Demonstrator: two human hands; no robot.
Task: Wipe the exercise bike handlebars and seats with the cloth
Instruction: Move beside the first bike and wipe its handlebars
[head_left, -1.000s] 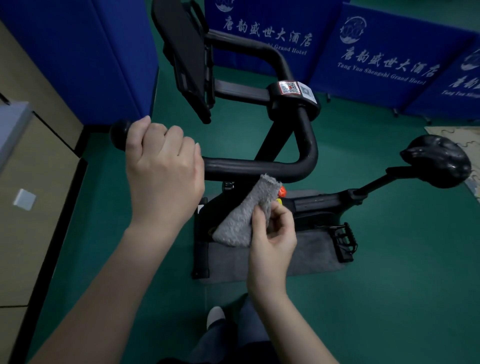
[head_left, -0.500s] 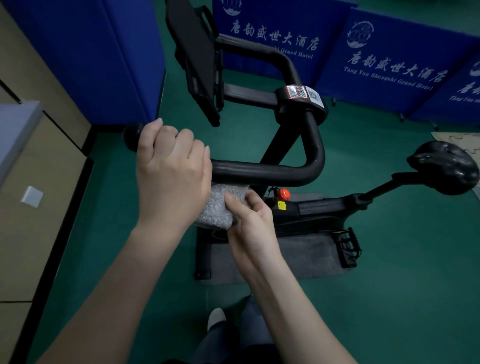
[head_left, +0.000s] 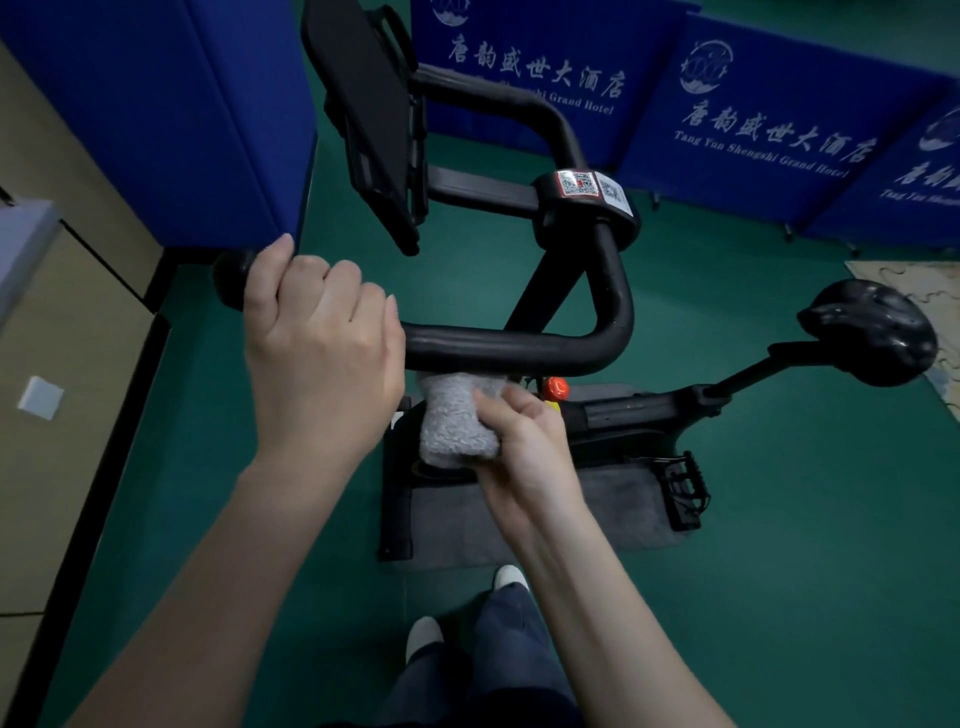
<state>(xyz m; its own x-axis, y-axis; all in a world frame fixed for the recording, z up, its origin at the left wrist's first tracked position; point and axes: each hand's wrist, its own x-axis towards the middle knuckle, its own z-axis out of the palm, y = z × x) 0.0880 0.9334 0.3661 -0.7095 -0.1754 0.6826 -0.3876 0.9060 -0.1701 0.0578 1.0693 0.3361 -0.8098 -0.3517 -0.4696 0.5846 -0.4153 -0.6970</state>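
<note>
The left hand, at centre left, had its grip wrapped round the end of the near handlebar. Just below centre, the right hand pinched the bunched grey cloth up against the bar's underside. The wiping looked to be at the handlebar stage. The far bar at the top and the seat at the right edge, well apart from both hands, seemed left to do. The bike stood on a grey mat over green floor, with blue screens behind and pale cabinets at left.
</note>
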